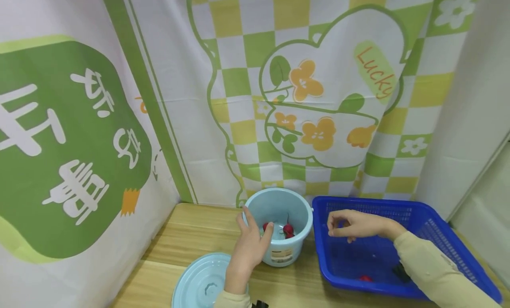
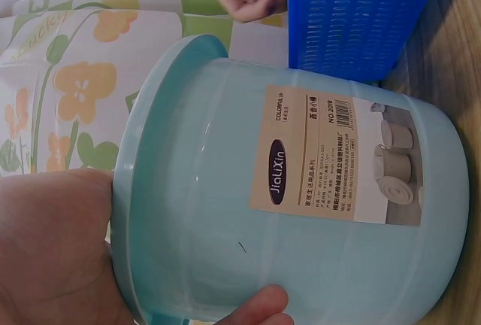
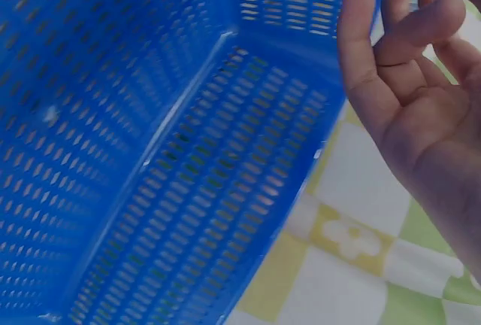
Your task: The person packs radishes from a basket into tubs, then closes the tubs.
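My left hand (image 1: 249,244) holds the light blue plastic bucket (image 1: 294,251) at its near left rim, fingers on the outer wall. A paper label (image 2: 338,156) shows on the bucket's side. Several small red radishes (image 1: 288,229) with thin tails lie inside at the bottom. Above the left part of a blue plastic basket (image 1: 330,275) hovers my right hand (image 1: 356,224), fingers loosely bent and nothing between them. In the right wrist view, that hand (image 3: 428,99) is beside the basket's slotted wall.
A round light blue lid (image 1: 199,277) lies on the wooden table (image 1: 191,228), left of the bucket and partly behind my left forearm. In the basket are a red piece (image 1: 365,278) and a dark object (image 1: 400,272) by my sleeve. A patterned curtain (image 1: 223,166) hangs behind.
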A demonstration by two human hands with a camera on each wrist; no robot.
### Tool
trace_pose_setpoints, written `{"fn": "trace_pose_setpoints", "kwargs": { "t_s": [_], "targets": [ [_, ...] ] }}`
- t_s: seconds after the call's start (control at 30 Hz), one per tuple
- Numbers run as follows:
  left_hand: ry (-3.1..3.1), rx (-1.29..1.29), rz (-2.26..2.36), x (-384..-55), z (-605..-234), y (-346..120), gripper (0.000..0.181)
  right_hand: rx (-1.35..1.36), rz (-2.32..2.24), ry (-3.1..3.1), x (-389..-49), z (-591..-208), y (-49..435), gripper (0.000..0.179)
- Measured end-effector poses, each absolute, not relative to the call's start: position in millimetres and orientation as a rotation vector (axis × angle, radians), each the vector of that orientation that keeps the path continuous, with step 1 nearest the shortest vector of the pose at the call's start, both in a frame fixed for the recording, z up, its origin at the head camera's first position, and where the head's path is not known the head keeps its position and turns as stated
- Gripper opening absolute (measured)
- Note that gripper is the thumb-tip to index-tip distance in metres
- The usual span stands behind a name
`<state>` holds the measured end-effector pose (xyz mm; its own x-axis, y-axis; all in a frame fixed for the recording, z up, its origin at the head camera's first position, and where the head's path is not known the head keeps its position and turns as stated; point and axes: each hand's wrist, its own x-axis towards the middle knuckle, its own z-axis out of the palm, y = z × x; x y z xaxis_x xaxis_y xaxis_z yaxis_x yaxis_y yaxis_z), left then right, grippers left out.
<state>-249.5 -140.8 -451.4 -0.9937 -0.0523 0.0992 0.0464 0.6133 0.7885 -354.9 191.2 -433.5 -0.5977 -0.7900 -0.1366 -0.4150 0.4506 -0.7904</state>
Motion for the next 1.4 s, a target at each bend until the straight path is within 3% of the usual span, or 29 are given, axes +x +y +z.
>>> {"fn": "trace_pose_setpoints", "kwargs": {
  "t_s": [0.33,0.63,0.87,1.4],
  "targets": [
    [-2.71,-0.012,-1.35,-249,-450,-141,0.099,-1.12,-0.903,2.108,-359,-455,206,0.005],
    [-2.714,-0.008,-1.357,-248,-450,-140,0.099,-0.944,-0.737,2.121,-348,-464,211,0.026],
    [-2.717,-0.002,-1.349,-249,-450,-140,0.1,-0.914,-0.631,2.112,-354,-487,224,0.027],
    [-2.727,0.015,-1.36,-249,-451,-141,0.101,-0.717,-0.395,2.19,-325,-468,206,0.026]
  ]
}}
